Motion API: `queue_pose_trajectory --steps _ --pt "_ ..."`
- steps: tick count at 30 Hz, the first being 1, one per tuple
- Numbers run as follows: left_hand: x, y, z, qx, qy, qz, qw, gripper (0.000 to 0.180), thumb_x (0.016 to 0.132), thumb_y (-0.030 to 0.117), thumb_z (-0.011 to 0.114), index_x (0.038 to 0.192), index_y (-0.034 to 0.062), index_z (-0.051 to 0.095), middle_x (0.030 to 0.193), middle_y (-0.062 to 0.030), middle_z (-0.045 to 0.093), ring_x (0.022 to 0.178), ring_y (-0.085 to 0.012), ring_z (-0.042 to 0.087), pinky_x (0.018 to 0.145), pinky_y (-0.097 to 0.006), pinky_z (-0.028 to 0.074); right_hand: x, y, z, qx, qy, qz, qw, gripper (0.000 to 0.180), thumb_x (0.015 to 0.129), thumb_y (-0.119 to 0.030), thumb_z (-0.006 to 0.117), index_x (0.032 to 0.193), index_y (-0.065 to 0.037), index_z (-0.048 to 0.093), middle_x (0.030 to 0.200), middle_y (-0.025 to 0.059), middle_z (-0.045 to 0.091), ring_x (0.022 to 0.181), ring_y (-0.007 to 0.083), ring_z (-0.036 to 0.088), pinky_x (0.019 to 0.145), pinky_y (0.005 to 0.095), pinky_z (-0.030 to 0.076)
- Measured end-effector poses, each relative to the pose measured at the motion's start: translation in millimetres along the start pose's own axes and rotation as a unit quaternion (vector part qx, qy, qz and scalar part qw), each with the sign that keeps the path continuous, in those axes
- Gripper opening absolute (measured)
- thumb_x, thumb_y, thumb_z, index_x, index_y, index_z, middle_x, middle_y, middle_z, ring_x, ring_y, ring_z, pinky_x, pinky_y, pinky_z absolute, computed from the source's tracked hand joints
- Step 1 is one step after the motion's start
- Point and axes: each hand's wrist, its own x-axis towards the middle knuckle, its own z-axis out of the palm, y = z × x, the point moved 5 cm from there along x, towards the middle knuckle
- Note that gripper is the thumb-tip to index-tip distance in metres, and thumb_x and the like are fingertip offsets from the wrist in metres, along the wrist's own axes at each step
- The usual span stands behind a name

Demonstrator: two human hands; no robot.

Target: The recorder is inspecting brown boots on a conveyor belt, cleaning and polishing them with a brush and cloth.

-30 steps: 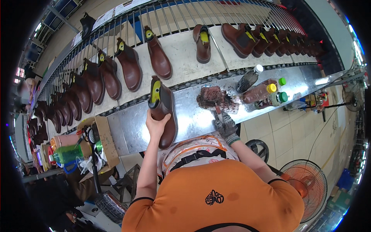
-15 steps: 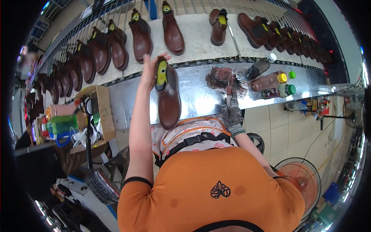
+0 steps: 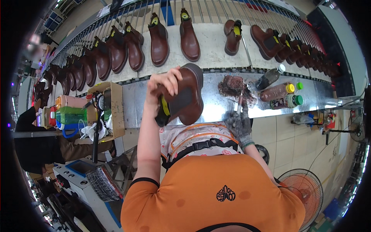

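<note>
My left hand is closed around a brown ankle boot and holds it tilted above the metal bench. The boot's dark elastic side panel shows, its sole faces right, and its opening with yellow lining points lower left. My right hand, in a grey stained glove, grips a slim brown stick-like tool at the bench's front edge. The tool's tip reaches toward a dark reddish-brown smeared pad; whether they touch I cannot tell.
Brown boots line the white conveyor behind the bench. Several bottles lie at the bench's right. A cardboard box with containers stands left. A fan is at lower right. Someone in dark clothing is at far left.
My left hand has turned the boot from toe-down to a sideways tilt, sole to the right. The view has shifted slightly; my right hand still holds the tool near the pad.
</note>
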Motion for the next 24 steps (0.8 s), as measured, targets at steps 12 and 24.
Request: queue_pose_trajectory --steps 12,24 --pt "-12 16 19 -0.052 -0.068 0.024 0.996 0.063 0.073 0.069 0.056 0.057 0.009 0.067 0.062 -0.005 0.063 0.082 -0.023 0.054 0.103 -0.045 0.021 -4 -28 -13 -0.127 -0.009 -0.176 0.976 0.02 0.086 -0.004 0.055 0.106 0.0 0.055 0.088 0.0068 0.061 0.064 0.0119 0.058 0.055 0.0256 0.051" --pt "-9 6 10 -0.076 -0.095 0.039 0.992 0.069 0.071 0.075 0.051 0.056 0.0092 0.065 0.061 -0.0038 0.062 0.079 -0.0213 0.054 0.102 -0.047 0.023 -11 -143 70 -0.393 -0.217 -0.214 0.868 0.027 0.077 -0.016 0.067 0.102 -0.007 0.065 0.085 0.0081 0.066 0.079 0.0211 0.063 0.072 0.0334 0.05"
